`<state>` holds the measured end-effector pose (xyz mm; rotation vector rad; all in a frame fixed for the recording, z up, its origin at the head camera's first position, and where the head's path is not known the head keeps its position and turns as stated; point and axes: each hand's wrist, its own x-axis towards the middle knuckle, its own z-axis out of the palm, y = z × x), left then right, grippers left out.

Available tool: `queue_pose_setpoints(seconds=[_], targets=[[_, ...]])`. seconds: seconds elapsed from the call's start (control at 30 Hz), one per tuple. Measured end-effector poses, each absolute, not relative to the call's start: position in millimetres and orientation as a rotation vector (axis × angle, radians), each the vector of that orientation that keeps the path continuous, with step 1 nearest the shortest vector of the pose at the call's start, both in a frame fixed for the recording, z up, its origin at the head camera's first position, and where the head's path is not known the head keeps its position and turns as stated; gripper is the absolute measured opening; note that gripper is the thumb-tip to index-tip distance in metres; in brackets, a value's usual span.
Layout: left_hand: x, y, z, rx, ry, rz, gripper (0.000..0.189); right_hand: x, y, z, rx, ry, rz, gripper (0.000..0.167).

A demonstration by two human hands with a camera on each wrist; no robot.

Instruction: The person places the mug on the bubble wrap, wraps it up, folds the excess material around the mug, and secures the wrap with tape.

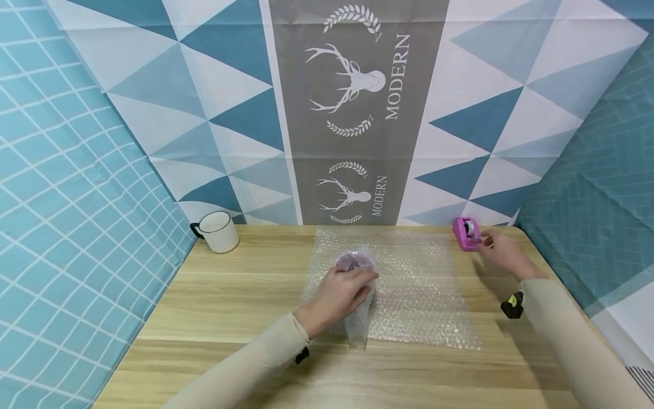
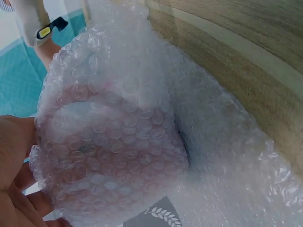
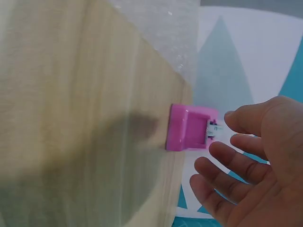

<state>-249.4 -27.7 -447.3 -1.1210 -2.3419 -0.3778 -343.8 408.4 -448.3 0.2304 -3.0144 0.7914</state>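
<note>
My left hand (image 1: 339,295) holds a bubble-wrapped item (image 1: 355,262), with a rounded, pinkish thing showing through the plastic. Close up in the left wrist view, the bubble wrap (image 2: 123,137) covers it and blurs what it is; fingers (image 2: 16,156) lie along one side. Over at the table's back right, my right hand (image 1: 503,255) is beside a pink tape dispenser (image 1: 466,234). Seen from the right wrist, the thumb and fingers are apart and loosely bent near the dispenser's tape end (image 3: 214,128). No tape is visible between them.
A sheet of bubble wrap (image 1: 419,295) lies flat on the wooden table (image 1: 214,318), under and to the right of the wrapped item. At the back left stands a white mug (image 1: 219,233) with a dark handle. Patterned cloth walls (image 1: 347,113) enclose the back and sides.
</note>
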Motion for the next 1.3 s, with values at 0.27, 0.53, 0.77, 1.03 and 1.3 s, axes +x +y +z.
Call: queue_pose_setpoints(seconds=[0.27,0.53,0.77,1.03,1.3], targets=[[-251,-29,-446,-1.101,-2.354,-0.305,0.037,-355,419,-427,0.130,-3.167,0.797,0.070],[-253,-29,-446,-1.117,-2.279,-0.269,0.023,-372,416,-404,0.050,-3.454,1.116,0.103],[-254,-28,-444,-1.130,-2.267,-0.269,0.019,-381,405,-404,0.034,-3.560,0.707,0.123],[-254,-28,-445,-1.122,-2.293,-0.251,0.018,-388,395,-411,-0.030,-3.437,0.634,0.052],[-254,-28,-445,-1.115,-2.300,-0.220,0.018,-395,401,-425,-0.107,-3.326,0.766,0.037]])
